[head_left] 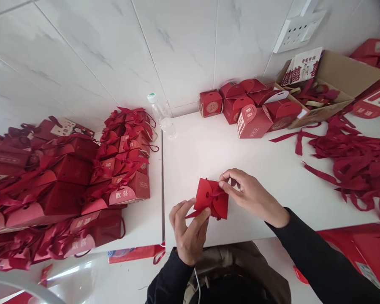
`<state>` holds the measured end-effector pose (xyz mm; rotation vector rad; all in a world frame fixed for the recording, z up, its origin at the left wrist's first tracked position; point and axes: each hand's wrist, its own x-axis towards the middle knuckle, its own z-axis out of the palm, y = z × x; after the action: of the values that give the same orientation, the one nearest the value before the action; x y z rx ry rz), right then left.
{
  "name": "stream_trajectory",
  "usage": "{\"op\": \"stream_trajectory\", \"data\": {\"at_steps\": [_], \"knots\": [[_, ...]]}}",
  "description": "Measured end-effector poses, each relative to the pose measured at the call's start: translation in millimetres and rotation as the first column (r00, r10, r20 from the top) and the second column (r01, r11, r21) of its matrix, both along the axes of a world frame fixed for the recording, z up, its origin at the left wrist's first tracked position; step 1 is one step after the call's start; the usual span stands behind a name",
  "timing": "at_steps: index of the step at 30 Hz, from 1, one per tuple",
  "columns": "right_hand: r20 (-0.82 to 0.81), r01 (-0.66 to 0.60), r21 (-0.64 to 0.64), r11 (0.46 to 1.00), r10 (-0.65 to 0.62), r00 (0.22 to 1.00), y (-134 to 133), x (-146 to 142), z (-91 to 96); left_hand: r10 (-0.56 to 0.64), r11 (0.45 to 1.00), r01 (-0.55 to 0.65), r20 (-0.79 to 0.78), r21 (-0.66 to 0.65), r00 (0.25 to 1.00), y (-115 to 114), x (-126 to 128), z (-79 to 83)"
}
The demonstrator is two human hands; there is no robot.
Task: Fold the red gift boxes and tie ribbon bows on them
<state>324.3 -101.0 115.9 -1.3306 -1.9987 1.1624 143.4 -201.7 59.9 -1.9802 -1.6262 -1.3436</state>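
A small red gift box sits on the white table in front of me, seen from above. A dark red ribbon crosses its top and is knotted near the middle. My left hand grips the box at its near left side, its thumb on top beside the knot and its fingers along the left edge. One ribbon tail sticks out to the left under that hand. At the far right corner of the box, my right hand pinches the ribbon between thumb and forefinger.
Many ribbon-tied boxes are stacked at left. Untied boxes stand by the wall, beside an open cardboard box. Loose ribbons lie at right. A clear bottle stands at the back. A red stool-like object is below right.
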Motion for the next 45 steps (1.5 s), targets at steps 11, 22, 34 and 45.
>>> {"op": "stream_trajectory", "data": {"at_steps": [11,22,34,45], "knots": [[0.078,0.054,0.105,0.993,-0.063,0.995,5.1,-7.5,-7.0,0.04,0.994,-0.037,0.025,-0.103,0.999,-25.3,8.1,4.1],[0.036,0.155,0.015,0.988,-0.156,0.987,-5.2,-3.1,-9.6,-0.091,0.91,0.241,0.404,-0.339,0.91,-21.7,-13.8,23.6],[0.019,0.063,0.148,0.987,-0.066,0.998,-36.8,7.6,-29.1,-0.086,0.769,0.454,0.632,-0.45,0.77,50.7,3.7,23.0],[0.018,0.072,0.297,0.952,-0.081,0.997,-39.7,6.0,-28.4,0.142,0.884,0.331,0.865,-0.33,0.482,55.6,8.4,14.8]]}}
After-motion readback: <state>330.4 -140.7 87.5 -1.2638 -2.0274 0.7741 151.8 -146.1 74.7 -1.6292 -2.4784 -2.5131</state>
